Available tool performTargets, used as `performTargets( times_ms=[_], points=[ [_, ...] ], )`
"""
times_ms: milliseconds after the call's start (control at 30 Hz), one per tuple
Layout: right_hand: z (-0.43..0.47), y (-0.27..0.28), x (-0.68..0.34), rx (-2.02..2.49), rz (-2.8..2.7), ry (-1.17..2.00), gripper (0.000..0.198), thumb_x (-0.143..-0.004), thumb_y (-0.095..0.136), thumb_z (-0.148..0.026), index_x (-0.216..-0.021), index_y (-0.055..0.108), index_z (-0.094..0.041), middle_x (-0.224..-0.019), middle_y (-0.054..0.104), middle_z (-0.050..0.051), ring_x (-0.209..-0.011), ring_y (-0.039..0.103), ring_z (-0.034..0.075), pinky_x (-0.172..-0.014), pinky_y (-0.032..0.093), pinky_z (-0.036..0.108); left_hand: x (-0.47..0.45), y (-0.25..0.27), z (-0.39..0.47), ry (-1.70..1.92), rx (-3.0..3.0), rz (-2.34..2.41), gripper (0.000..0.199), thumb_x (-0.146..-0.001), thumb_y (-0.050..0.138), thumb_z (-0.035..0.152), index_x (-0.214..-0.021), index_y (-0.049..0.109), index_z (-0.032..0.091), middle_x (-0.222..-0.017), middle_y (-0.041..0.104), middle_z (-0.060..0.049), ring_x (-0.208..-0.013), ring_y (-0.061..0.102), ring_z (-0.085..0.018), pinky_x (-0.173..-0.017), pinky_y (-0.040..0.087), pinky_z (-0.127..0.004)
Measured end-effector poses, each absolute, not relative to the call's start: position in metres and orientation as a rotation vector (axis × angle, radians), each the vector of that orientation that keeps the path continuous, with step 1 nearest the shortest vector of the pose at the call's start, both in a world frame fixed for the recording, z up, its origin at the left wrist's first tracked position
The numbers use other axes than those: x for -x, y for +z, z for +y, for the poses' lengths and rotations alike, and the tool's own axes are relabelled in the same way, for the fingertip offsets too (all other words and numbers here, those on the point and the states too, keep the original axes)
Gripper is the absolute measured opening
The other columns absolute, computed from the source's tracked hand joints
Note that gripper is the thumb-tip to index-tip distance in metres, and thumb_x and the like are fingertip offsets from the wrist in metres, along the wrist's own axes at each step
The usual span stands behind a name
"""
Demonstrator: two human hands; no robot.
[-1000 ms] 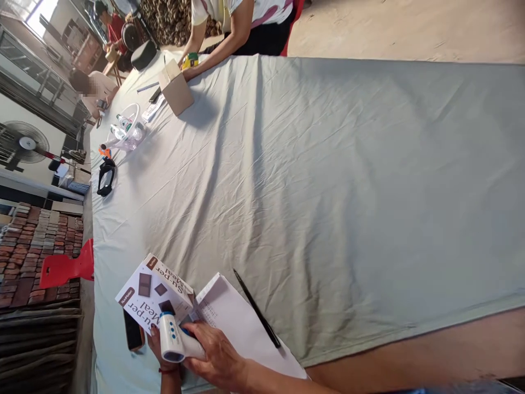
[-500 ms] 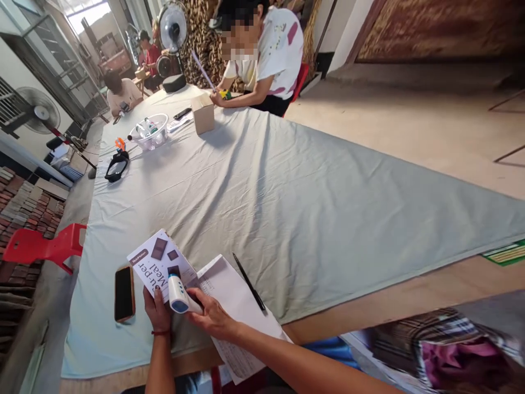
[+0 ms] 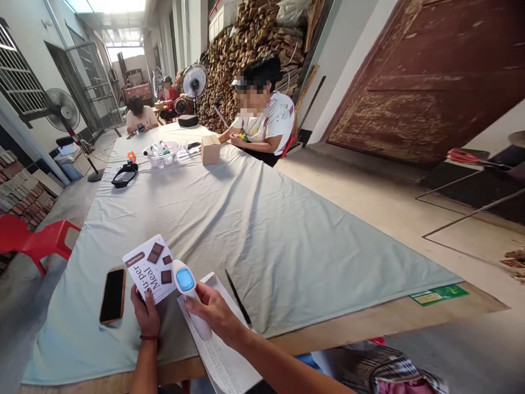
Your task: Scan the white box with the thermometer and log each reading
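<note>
Your left grip [image 3: 146, 314] holds one box [image 3: 152, 267], your right grip [image 3: 217, 313] one device [image 3: 186, 281]; one phone [image 3: 112, 296] lies at the box's eight o'clock, one pen [image 3: 238, 297] at the device's three.

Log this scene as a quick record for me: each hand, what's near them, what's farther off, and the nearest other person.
Left hand: holding a white NutriMotion box
Right hand: gripping a white-and-blue infrared thermometer
Beside left hand: smartphone lying screen up, dark
Near right hand: papers with writing, black pen
Farther up the tablecloth: cardboard box, clear plastic basket holding bottles, black head strap
Nearest other person: seated, white patterned shirt
</note>
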State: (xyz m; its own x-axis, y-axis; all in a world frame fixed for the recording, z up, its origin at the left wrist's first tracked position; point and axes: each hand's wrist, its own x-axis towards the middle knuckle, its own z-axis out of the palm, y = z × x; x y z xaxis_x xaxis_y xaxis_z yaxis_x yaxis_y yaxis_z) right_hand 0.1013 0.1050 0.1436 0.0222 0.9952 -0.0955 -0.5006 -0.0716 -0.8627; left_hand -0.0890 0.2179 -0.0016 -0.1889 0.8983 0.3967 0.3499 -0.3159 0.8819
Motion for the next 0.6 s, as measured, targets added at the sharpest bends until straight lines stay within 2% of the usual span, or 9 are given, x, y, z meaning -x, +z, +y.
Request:
performTargets(
  times_ms=[167, 300, 433, 500, 600],
  points=[
    [0.087, 0.154, -0.117, 0.856, -0.817, 1.435, 0.051, -0.065, 0.083, -0.057, -0.090, 0.060, -0.019, -0.071, 0.054, -0.004, -0.064, 0.044, 0.010, -0.063, 0.037, 0.026, 0.089, -0.003, 0.225, 1.611, -1.619, 1.597, 0.066, -0.090, 0.052, 0.061, -0.135, 0.046, 0.015, -0.125, 0.058, -0.020, -0.112, 0.061, -0.031, -0.094, 0.052, -0.045],
    [0.080, 0.137, -0.144, 0.997, -0.886, 1.319, 0.052, -0.070, 0.077, -0.061, -0.096, 0.063, -0.019, -0.077, 0.062, 0.000, -0.069, 0.053, 0.014, -0.065, 0.042, 0.027, 0.091, 0.000, 0.225, 1.519, -1.683, 1.743, 0.066, -0.090, 0.048, 0.062, -0.133, 0.049, 0.013, -0.122, 0.062, -0.021, -0.110, 0.063, -0.033, -0.094, 0.052, -0.048],
    [0.081, 0.096, -0.195, 1.492, -1.028, 0.927, 0.042, -0.075, 0.068, -0.054, -0.101, 0.067, -0.020, -0.089, 0.070, 0.005, -0.082, 0.064, 0.021, -0.073, 0.048, 0.030, 0.090, 0.006, 0.222, 1.409, -1.760, 1.757, 0.058, -0.086, 0.051, 0.062, -0.120, 0.059, 0.016, -0.110, 0.069, -0.017, -0.100, 0.067, -0.030, -0.087, 0.055, -0.043],
    [0.081, 0.070, -0.224, 1.840, -1.103, 0.619, 0.034, -0.075, 0.068, -0.047, -0.097, 0.068, -0.022, -0.092, 0.072, 0.007, -0.088, 0.066, 0.024, -0.076, 0.048, 0.032, 0.089, 0.010, 0.219, 1.331, -1.804, 1.754, 0.052, -0.083, 0.054, 0.062, -0.110, 0.063, 0.017, -0.104, 0.070, -0.015, -0.097, 0.068, -0.030, -0.085, 0.055, -0.042],
    [0.077, 0.032, -0.259, 2.156, -1.203, 0.354, 0.030, -0.079, 0.064, -0.042, -0.100, 0.068, -0.021, -0.099, 0.072, 0.011, -0.095, 0.066, 0.027, -0.077, 0.047, 0.033, 0.087, 0.016, 0.214, 1.225, -1.799, 1.756, 0.050, -0.080, 0.056, 0.062, -0.104, 0.065, 0.018, -0.100, 0.072, -0.013, -0.093, 0.068, -0.030, -0.083, 0.055, -0.042]
  ],
)
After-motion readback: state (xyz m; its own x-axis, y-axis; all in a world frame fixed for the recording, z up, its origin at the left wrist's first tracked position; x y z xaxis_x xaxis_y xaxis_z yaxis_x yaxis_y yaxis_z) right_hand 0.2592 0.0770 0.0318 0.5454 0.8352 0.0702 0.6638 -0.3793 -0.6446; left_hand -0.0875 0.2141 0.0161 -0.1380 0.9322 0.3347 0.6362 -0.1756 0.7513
